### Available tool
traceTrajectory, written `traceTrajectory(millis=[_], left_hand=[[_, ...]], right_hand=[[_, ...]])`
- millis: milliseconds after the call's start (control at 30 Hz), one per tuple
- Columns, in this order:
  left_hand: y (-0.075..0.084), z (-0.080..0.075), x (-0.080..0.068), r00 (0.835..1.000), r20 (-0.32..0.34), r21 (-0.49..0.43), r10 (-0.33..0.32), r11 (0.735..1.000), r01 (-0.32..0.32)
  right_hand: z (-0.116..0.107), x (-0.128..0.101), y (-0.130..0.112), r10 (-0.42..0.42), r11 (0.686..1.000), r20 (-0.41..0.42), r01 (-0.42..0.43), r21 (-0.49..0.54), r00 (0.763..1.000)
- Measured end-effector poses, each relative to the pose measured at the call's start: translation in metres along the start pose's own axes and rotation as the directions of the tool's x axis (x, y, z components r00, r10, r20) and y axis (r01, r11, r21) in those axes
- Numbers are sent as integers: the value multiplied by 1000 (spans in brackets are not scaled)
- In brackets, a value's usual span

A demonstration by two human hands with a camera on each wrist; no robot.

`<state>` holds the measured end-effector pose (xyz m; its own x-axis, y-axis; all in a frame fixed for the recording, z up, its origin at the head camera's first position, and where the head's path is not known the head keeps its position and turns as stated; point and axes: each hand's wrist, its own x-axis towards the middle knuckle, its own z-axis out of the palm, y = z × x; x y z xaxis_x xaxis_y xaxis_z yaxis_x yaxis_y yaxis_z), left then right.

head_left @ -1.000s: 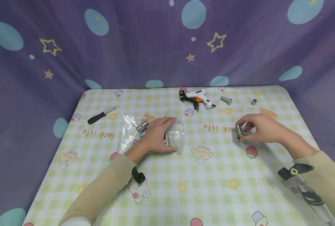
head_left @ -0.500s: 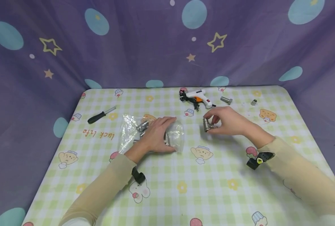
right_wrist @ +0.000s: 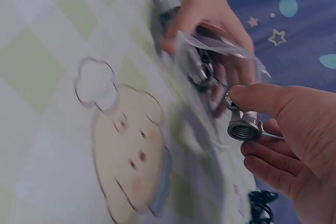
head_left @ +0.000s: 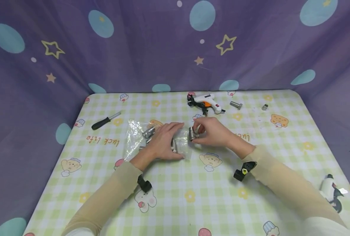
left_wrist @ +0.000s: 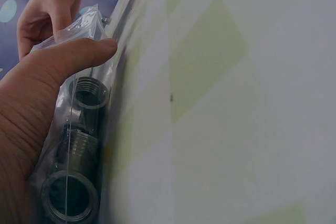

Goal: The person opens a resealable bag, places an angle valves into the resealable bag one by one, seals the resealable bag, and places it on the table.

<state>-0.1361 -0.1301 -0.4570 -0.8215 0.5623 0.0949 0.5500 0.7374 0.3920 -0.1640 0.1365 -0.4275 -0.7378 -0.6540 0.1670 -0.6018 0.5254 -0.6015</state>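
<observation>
A clear plastic bag (head_left: 133, 136) lies on the table with several shiny metal pipe fittings (left_wrist: 71, 195) inside. My left hand (head_left: 164, 140) spans it from above, fingers and thumb gripping either side near its right end. In the right wrist view the bag's mouth (right_wrist: 226, 51) gapes toward my right hand (head_left: 212, 131). That hand pinches a metal tee pipe fitting (right_wrist: 244, 126) between thumb and fingers, right at the bag's opening. Its threaded end shows in the right wrist view.
A black-handled screwdriver (head_left: 102, 122) lies at the left. At the back are a white glue gun (head_left: 211, 101) with a black cord, a metal bolt (head_left: 236, 105) and a small metal piece (head_left: 264, 107). A white and black tool (head_left: 329, 190) lies at the right edge.
My right hand has carried the tee pipe fitting leftward across the table to the bag's mouth. The left hand and the bag have stayed in place.
</observation>
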Motion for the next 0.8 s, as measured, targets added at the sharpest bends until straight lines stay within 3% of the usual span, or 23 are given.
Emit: traceTrajectory(millis=[233,800], left_hand=[[-1,0,0,1000,-11,-9,-2,1000,2],[-1,1,-1,1000,-17,2,8,1000,-8]], right_hand=[[27,11,-1,-80,997,-77,81,2,994],[54,23,-9,18,998,-171,-29,-58,985]])
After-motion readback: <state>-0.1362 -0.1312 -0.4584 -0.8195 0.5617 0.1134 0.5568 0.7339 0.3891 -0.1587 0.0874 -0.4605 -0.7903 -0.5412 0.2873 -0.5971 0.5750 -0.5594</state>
